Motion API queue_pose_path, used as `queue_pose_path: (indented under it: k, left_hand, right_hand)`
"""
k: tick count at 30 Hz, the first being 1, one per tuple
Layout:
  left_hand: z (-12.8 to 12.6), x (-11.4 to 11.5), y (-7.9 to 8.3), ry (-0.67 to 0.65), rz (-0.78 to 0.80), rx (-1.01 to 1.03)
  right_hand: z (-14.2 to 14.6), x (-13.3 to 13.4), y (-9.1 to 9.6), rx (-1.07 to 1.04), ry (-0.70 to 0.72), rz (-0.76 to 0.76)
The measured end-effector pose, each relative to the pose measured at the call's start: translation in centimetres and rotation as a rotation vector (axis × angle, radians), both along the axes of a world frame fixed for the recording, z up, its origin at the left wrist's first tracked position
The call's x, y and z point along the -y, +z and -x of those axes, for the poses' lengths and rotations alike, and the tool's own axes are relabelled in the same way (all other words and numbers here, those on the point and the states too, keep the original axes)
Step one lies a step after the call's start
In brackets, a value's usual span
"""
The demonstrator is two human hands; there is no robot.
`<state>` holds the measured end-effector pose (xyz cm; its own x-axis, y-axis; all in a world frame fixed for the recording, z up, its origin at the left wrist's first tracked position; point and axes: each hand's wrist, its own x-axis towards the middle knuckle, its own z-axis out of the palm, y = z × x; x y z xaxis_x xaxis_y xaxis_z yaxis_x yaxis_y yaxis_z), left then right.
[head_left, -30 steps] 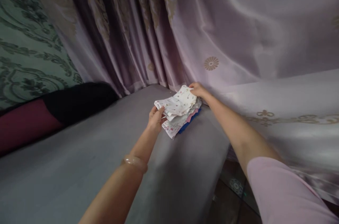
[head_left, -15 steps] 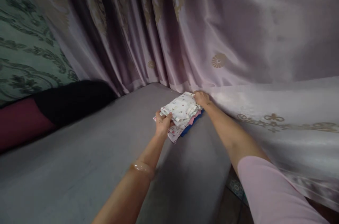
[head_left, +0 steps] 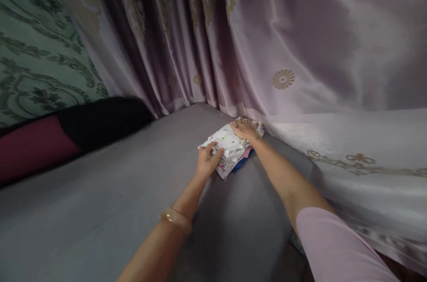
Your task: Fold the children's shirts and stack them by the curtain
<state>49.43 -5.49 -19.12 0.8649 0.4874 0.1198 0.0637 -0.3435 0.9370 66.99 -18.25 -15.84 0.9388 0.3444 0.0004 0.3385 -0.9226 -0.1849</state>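
A small stack of folded clothes (head_left: 230, 151) lies near the far corner of a grey bed surface (head_left: 116, 202). The top piece is white with tiny prints; pink and blue layers show at the stack's near right edge. My left hand (head_left: 208, 162) rests on the stack's near left corner, fingers flat and slightly curled. My right hand (head_left: 244, 129) lies palm down on top of the far end, fingers spread. A pale bangle (head_left: 175, 219) sits on my left wrist.
A mauve satin curtain (head_left: 283, 50) with gold motifs hangs behind and drapes over the bed's right side. Dark red and black cushions (head_left: 66, 135) line the left edge below green patterned wallpaper (head_left: 36, 64). The bed's edge drops off at the lower right.
The top white garment was held up by both hands; it has been lowered onto the stack, and both hands now press flat on it.
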Motion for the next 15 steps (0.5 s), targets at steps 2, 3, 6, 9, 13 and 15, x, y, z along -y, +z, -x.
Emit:
queue_pose_path:
  k: [2,3,6,9,13,15]
  left_hand:
    - [1.2,-1.0,-0.4,-0.063,-0.004,0.002]
    - [2.1,-1.7,-0.6,-0.078,-0.015,-0.002]
    - [6.3,-5.1,-1.0,-0.079,-0.115,-0.045]
    - [12.5,-10.1,-1.3,-0.044,-0.300,-0.084]
    - [21.9,-17.4,-1.9,0.087,-0.673,-0.295]
    - [26.2,-20.1,-2.3,0.159,-0.827,-0.421]
  right_hand:
    - [-0.1,0.1,-0.3,-0.005,0.003,0.011]
    - [-0.2,0.3,-0.2,-0.008,0.009,0.010]
    - [-0.1,0.7,0.6,-0.031,0.024,-0.011]
    - [1.0,0.6,1.8,-0.034,0.044,-0.041]
    - [4.5,-1.2,2.6,0.102,0.226,-0.049]
    - [6.2,-2.1,2.2,0.135,0.328,-0.016]
